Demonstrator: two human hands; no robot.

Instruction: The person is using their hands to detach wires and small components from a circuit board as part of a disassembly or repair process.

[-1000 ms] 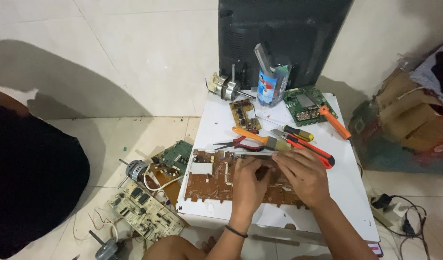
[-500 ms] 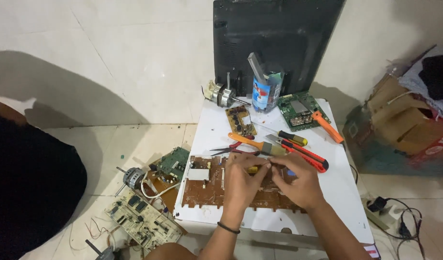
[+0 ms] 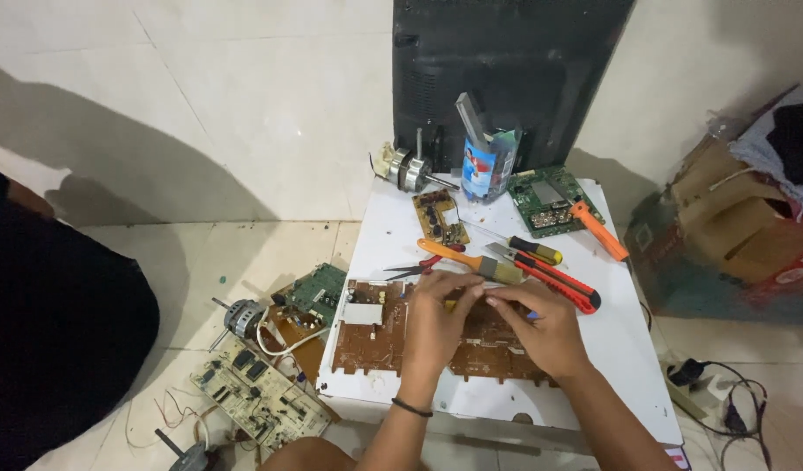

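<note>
Head view, looking down at a white square tabletop (image 3: 628,366) set against a tiled wall. Both hands meeting over a long brown circuit board (image 3: 375,336) lying flat near the front edge. Left hand (image 3: 436,318), black band at the wrist, curled with fingertips drawn together. Right hand (image 3: 541,327) likewise curled, fingertips touching those of the left. Pinching something small and yellowish between them, by the look of it; too small and too covered to name.

Judged as fine fingertip work on one spot of the board's far edge, mid-step rather than finished. Calls next for a steady pinch and a still board, with tools within easy reach just beyond the knuckles.

Long axis of the board running left to right, parallel to the front edge. Brown face up, a white rectangular patch toward its left end, right end hidden under the right hand.

Just behind the hands: an orange-handled flat brush (image 3: 467,260), a red and black utility knife (image 3: 558,283), a yellow and black screwdriver (image 3: 537,251), red-handled pliers (image 3: 419,269). Farther back: a small brown board (image 3: 441,218), a green circuit board (image 3: 545,199), a small metal motor (image 3: 410,167), a cut blue plastic bottle (image 3: 484,166) before a black television back (image 3: 506,70).

On the floor at left: more loose boards, among them a pale populated one (image 3: 253,392).
</note>
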